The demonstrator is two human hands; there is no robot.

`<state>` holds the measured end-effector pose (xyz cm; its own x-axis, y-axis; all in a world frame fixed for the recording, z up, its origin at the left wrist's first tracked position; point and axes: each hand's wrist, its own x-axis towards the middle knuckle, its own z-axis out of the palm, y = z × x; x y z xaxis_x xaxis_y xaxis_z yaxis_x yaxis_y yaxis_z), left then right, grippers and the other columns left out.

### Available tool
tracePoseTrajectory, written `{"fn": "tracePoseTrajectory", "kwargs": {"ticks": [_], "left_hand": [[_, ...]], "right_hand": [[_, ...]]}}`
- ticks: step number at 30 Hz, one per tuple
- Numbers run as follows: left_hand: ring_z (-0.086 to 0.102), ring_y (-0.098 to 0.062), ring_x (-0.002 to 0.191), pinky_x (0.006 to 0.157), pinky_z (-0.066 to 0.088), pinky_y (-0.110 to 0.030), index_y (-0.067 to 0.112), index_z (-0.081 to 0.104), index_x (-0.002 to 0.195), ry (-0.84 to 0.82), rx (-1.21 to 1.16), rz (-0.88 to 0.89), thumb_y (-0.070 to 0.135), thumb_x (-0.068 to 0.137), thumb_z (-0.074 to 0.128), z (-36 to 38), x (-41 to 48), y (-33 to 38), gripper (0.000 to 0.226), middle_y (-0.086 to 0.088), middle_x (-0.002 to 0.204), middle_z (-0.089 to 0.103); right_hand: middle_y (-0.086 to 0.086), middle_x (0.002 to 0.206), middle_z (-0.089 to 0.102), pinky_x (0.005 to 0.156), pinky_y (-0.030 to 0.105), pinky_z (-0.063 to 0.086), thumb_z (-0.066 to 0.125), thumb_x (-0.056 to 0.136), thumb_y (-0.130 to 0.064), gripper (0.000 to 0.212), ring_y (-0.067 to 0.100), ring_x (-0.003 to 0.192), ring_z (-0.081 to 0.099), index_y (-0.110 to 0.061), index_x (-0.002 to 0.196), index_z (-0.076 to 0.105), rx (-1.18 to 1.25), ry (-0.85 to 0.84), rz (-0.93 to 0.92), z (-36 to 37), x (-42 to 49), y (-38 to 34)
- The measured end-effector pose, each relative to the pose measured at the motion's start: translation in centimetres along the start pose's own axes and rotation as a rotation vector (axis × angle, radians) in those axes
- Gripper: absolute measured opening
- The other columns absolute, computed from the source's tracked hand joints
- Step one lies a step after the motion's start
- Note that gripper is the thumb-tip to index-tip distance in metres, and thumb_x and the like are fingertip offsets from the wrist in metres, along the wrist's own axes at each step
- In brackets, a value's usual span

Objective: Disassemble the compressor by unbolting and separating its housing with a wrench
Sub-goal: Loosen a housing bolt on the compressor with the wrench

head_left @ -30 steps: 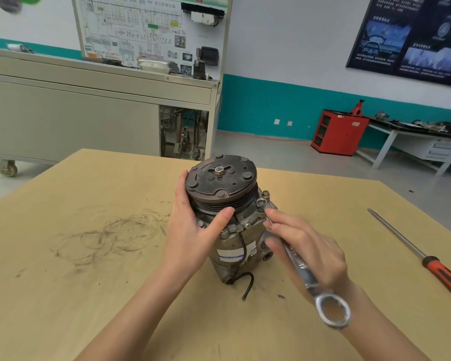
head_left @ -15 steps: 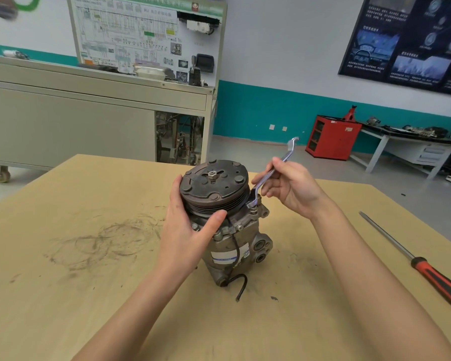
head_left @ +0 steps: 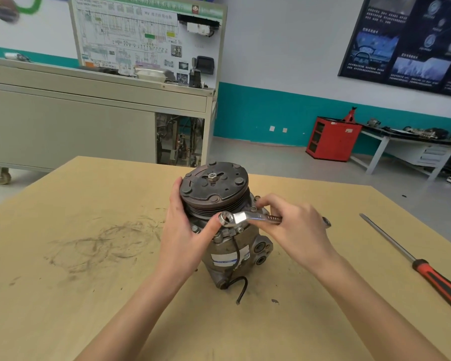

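Compressor (head_left: 229, 238) on end near the middle of the table (head_left: 89, 282), pulley (head_left: 214, 188) uppermost. Left hand (head_left: 185, 230) wrapped round the pulley's left side, thumb touching the ring end of the wrench (head_left: 248, 218); right hand (head_left: 297, 227) clenched round the wrench shank, ring end held at the housing rim just under the pulley, seating on a bolt unclear. Screwdriver (head_left: 414, 261) flat on the table, well to the right.

Bare table (head_left: 94, 295) left of compressor (head_left: 227, 235); right side blocked by wrench (head_left: 255, 217), screwdriver (head_left: 412, 261) lying farther right.
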<state>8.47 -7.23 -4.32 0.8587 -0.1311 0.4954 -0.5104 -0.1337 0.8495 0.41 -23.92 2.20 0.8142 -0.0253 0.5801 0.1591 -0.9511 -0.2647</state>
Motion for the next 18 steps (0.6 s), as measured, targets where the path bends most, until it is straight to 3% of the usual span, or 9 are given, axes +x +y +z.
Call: {"fn": "tracePoseTrajectory", "kwargs": {"ticks": [4,8,12,15,18], "left_hand": [[0.039,-0.006,0.134,0.11,0.033,-0.03,0.037,0.01,0.15,0.006,-0.001,-0.005,0.073,0.066,0.057,-0.1,0.0,-0.1,0.104,0.016,0.146,0.036],[0.04,-0.005,0.133,0.111,0.034,-0.032,0.038,0.01,0.149,0.004,-0.014,-0.009,0.073,0.065,0.057,-0.1,0.0,-0.1,0.103,0.014,0.147,0.038],[0.041,-0.007,0.133,0.112,0.035,-0.039,0.039,0.01,0.149,0.002,-0.023,-0.016,0.072,0.066,0.058,0.0,0.1,-0.1,0.102,0.011,0.147,0.041],[0.042,-0.007,0.133,0.112,0.036,-0.041,0.041,0.011,0.148,0.004,-0.024,-0.01,0.072,0.067,0.06,-0.1,0.1,-0.1,0.1,0.01,0.146,0.042],[0.041,-0.008,0.133,0.113,0.035,-0.041,0.04,0.011,0.148,0.002,-0.027,-0.017,0.073,0.066,0.059,-0.1,0.0,0.0,0.101,0.01,0.147,0.041]], "right_hand": [[-0.016,0.05,0.047,0.047,0.022,0.029,0.078,0.076,-0.026,0.015,0.005,0.044,0.039,-0.014,0.084,0.073,0.042,0.052,-0.054,0.1,0.6,0.3],[-0.018,0.057,0.05,0.052,0.028,0.038,0.077,0.077,-0.018,0.014,0.013,0.05,0.048,-0.012,0.088,0.074,0.138,0.018,-0.028,0.2,0.8,0.7],[-0.012,0.069,0.065,0.06,0.032,0.047,0.074,0.08,-0.02,0.015,0.01,0.06,0.058,-0.014,0.093,0.074,0.196,-0.025,0.005,0.3,1.1,1.0],[-0.012,0.068,0.066,0.049,0.015,0.035,0.066,0.083,-0.034,0.024,0.003,0.051,0.051,-0.015,0.095,0.074,0.223,-0.062,0.006,0.1,1.1,1.1],[-0.01,0.054,0.051,0.042,0.017,0.031,0.048,0.097,-0.032,0.027,0.006,0.045,0.039,-0.023,0.089,0.072,0.556,0.248,0.073,-1.4,1.3,0.7]]}}
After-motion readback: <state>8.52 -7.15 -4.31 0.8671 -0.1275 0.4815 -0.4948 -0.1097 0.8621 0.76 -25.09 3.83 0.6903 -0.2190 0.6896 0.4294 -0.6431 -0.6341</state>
